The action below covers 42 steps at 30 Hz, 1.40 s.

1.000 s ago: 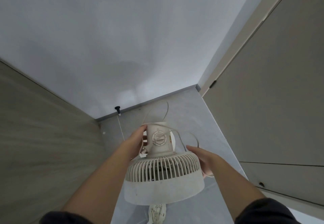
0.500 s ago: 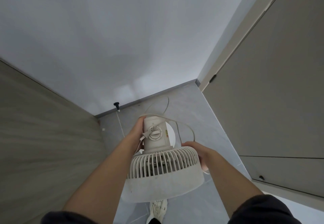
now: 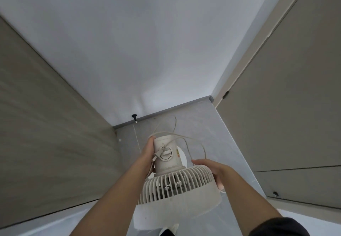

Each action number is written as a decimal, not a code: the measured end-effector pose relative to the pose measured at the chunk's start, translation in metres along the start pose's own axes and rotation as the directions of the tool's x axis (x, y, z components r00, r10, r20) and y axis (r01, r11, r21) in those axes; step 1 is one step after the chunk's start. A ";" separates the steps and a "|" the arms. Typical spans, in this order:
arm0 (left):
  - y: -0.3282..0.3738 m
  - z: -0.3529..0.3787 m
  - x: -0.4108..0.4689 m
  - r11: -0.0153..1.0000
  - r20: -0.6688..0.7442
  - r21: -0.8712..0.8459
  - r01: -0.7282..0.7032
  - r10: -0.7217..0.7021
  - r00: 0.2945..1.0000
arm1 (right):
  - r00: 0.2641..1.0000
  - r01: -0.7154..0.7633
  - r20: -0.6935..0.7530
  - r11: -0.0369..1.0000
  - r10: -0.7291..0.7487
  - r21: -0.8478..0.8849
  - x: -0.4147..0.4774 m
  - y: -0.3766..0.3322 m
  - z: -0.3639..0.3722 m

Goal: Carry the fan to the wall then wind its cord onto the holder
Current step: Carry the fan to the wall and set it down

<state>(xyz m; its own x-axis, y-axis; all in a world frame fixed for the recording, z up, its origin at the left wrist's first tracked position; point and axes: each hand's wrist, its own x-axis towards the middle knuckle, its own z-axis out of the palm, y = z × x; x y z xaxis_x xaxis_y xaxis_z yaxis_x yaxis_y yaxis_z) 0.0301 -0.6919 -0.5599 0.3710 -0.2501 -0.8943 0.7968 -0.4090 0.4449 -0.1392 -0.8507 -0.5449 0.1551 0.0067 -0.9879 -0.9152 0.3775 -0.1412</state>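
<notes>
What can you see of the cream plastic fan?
The cream plastic fan is held in the air over the grey floor, its slatted round grille towards the camera and cylindrical motor housing with a round dial pointing towards the white wall. The left hand grips the housing, the right hand the grille's rim. Its pale cord loops loose.

It looked like a home hallway corner: a white painted wall (image 3: 147, 51) met a pale grey tiled floor (image 3: 212, 125) along a grey skirting board (image 3: 166, 109) with a black doorstop (image 3: 134, 116), flanked by a wood-grain panel (image 3: 46, 125) and flat taupe doors (image 3: 286, 106).
</notes>
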 end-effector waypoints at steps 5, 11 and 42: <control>-0.021 -0.027 -0.048 0.997 0.014 0.004 -0.077 0.077 0.997 | 0.999 0.035 -0.021 0.999 -0.035 0.002 -0.036 0.035 0.038; -0.055 -0.059 -0.103 0.995 0.100 0.057 -0.086 0.080 0.992 | 0.992 0.124 -0.032 0.983 -0.121 0.135 -0.092 0.102 0.098; -0.336 -0.317 -0.350 0.918 -0.193 -0.332 -0.216 0.158 0.968 | 0.998 -0.016 0.054 0.894 0.045 -0.448 -0.133 0.322 0.365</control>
<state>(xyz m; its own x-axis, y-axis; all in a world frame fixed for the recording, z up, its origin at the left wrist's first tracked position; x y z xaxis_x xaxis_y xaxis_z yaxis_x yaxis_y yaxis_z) -0.2163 -0.1889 -0.4111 0.5770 -0.1371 -0.8052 0.8100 -0.0306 0.5856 -0.3189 -0.3924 -0.4354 0.1332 0.0737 -0.9883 -0.9873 -0.0775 -0.1389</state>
